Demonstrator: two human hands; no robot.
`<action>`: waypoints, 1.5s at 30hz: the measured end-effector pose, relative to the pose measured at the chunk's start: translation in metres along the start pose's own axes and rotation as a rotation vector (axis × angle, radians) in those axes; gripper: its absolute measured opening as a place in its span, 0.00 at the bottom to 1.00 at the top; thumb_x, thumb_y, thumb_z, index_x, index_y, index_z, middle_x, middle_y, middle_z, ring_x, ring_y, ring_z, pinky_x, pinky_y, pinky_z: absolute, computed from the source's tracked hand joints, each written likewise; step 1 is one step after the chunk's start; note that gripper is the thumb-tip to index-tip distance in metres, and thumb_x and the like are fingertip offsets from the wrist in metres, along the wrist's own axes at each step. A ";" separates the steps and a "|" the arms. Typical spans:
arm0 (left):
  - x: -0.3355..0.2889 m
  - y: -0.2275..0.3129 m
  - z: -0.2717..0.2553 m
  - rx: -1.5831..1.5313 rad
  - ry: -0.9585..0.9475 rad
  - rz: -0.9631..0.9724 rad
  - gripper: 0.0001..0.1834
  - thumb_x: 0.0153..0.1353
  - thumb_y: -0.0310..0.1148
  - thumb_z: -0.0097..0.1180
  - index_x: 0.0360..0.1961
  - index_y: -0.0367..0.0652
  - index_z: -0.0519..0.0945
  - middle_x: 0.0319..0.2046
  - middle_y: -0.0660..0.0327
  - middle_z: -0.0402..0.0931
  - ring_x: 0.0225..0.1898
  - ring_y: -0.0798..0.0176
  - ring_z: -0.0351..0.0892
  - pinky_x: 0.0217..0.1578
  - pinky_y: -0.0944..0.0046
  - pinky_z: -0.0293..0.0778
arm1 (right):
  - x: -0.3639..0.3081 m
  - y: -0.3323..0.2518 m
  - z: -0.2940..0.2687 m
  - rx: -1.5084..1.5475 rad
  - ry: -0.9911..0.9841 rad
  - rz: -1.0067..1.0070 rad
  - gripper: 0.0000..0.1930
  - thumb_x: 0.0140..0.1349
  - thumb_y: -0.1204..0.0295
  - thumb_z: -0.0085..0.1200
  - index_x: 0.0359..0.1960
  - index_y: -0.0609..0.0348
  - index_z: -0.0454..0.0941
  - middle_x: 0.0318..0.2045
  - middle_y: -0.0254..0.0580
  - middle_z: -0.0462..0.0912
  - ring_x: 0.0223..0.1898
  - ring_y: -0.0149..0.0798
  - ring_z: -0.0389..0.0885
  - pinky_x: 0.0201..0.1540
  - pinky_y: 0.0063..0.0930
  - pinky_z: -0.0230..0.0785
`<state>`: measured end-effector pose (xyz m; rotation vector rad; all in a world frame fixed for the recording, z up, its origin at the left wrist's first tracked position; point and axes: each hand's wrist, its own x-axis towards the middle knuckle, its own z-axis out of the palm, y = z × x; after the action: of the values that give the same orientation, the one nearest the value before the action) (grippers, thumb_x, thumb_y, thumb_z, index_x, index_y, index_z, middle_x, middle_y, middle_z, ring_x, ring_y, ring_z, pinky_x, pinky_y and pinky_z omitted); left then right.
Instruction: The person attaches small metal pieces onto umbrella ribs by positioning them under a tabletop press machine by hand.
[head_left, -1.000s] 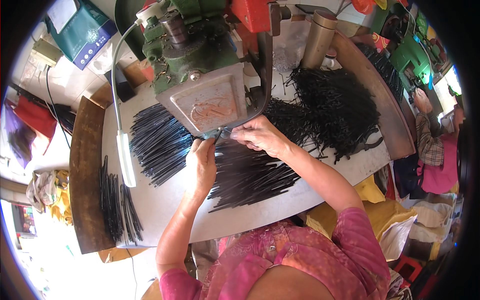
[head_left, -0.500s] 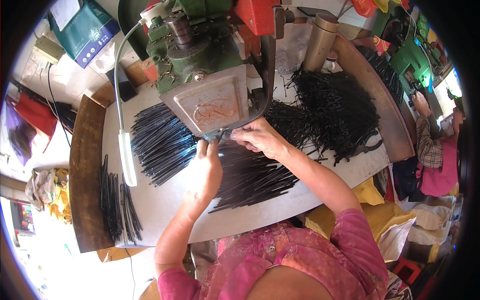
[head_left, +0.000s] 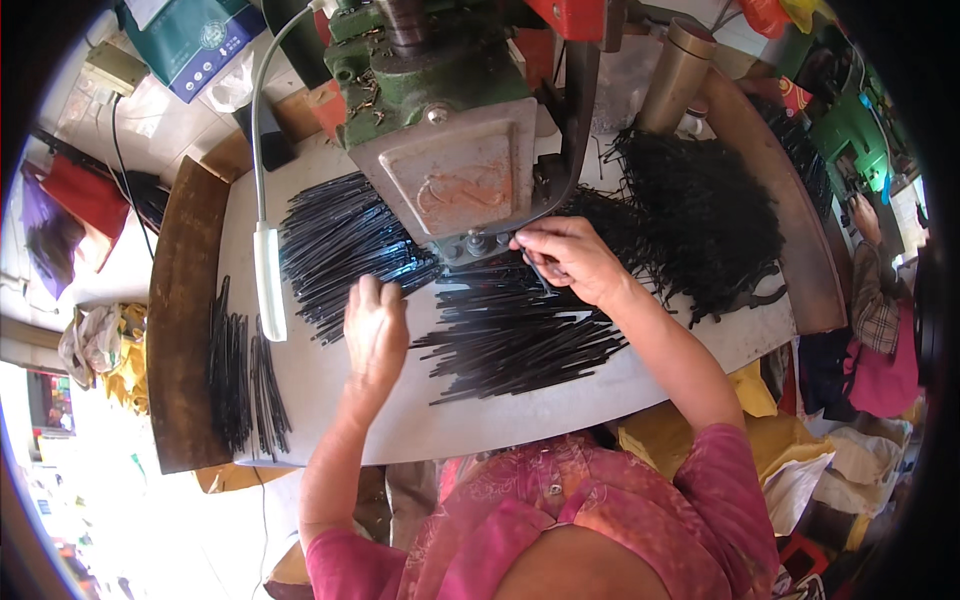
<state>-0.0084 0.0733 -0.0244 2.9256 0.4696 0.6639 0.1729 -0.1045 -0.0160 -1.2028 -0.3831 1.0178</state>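
In front of me stands a green press machine [head_left: 440, 150] with a worn grey front plate. My right hand [head_left: 575, 258] is just right of its lower end, finger and thumb pinched on a thin dark rod [head_left: 537, 268] that slants down. My left hand [head_left: 377, 325] is lower and to the left, above the pale tabletop, fingers curled together; whatever they hold is hidden. Beyond it lies a bundle of black rods [head_left: 335, 250]. A second spread of black rods [head_left: 510, 350] lies between my hands, below the press.
A tangled heap of black pieces [head_left: 700, 220] covers the table's right side. A few rods [head_left: 232, 380] lie along the wooden left edge board [head_left: 180, 330]. A tube lamp [head_left: 269, 285] hangs at the left; a metal flask [head_left: 678, 75] stands behind. Another person's hand [head_left: 865, 218] is far right.
My left hand has drawn away from the press, down and left. My right hand has shifted slightly right of the press's lower end. The whole view has moved a little.
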 end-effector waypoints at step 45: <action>0.017 0.037 -0.003 -0.513 -0.068 -0.175 0.14 0.50 0.20 0.50 0.40 0.41 0.75 0.22 0.55 0.66 0.23 0.56 0.68 0.26 0.63 0.65 | 0.009 0.015 0.028 0.435 0.227 -0.197 0.12 0.52 0.76 0.53 0.35 0.72 0.67 0.32 0.50 0.76 0.35 0.39 0.78 0.40 0.28 0.72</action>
<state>0.0149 0.0442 -0.0090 2.3858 0.4600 0.5589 0.1502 -0.0809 -0.0214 -0.8557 -0.0892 0.7360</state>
